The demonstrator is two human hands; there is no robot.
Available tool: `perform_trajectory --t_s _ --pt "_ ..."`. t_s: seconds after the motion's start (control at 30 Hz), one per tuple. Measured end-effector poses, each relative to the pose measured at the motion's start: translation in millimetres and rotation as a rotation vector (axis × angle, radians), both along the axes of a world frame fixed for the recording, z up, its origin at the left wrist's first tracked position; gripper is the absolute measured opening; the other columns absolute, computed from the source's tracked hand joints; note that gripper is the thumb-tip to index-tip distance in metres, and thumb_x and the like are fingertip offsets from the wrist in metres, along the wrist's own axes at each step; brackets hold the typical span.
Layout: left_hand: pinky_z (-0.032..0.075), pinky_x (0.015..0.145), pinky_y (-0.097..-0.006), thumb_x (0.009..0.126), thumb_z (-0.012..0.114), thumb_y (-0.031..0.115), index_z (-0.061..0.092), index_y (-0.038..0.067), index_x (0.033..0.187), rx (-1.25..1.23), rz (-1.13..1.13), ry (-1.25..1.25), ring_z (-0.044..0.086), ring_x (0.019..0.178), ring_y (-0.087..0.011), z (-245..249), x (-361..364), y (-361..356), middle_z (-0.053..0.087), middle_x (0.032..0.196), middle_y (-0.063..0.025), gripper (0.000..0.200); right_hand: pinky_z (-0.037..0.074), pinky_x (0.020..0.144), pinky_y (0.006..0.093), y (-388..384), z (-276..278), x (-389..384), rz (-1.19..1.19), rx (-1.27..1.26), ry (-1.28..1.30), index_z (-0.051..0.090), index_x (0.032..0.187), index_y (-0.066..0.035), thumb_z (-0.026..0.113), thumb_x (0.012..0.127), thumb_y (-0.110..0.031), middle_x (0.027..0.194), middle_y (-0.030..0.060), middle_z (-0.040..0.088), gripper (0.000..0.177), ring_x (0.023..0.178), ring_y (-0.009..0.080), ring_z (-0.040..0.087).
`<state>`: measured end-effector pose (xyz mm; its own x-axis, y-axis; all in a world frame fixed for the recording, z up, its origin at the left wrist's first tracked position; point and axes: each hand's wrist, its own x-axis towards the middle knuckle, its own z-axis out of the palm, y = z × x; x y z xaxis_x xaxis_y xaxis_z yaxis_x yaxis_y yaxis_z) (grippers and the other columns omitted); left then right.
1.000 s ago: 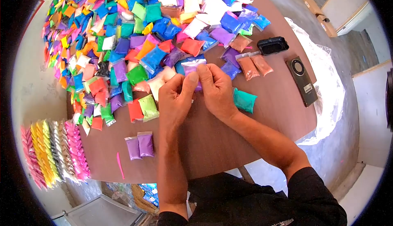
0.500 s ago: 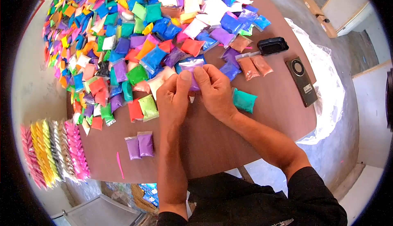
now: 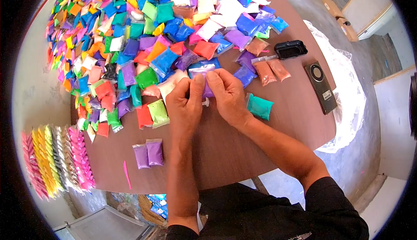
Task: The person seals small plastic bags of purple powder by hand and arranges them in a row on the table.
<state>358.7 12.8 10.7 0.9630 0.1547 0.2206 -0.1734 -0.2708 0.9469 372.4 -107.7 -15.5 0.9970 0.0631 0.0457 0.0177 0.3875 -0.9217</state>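
Brown counter [image 3: 243, 153]: purple packets [image 3: 154, 154] paired at seven o'clock, loose heap [image 3: 130, 48] at eleven; left hand [image 3: 183, 103] and right hand [image 3: 230, 98] have fingers pinched on a purple bag [image 3: 209, 92], perhaps unsealed.

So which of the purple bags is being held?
The purple bag pinched between the left hand and the right hand. The other purple bags lie in the pile or, like the side-by-side pair near the pink strip, on the table.

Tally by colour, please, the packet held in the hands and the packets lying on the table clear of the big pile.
Purple packets: 3 (one between left hand and right hand, a pair near the pink tool)
Teal packet: 1
Total: 4, leaving out the brown packets by the pile
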Motion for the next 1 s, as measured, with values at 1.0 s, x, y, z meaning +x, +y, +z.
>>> perform_trajectory --t_s 1.0 --pt "0.033 0.058 -0.0192 0.096 0.072 0.017 0.060 0.005 0.080 -0.278 -0.022 0.052 0.043 0.067 -0.0006 -8.2 5.6 11.9 0.052 0.074 0.0083 0.023 0.038 0.057 0.0232 -1.9 -0.7 -1.6 0.039 -0.115 -0.066 0.063 0.093 -0.002 0.060 0.104 -0.018 0.076 -0.0067 0.052 0.020 0.070 0.0027 0.045"
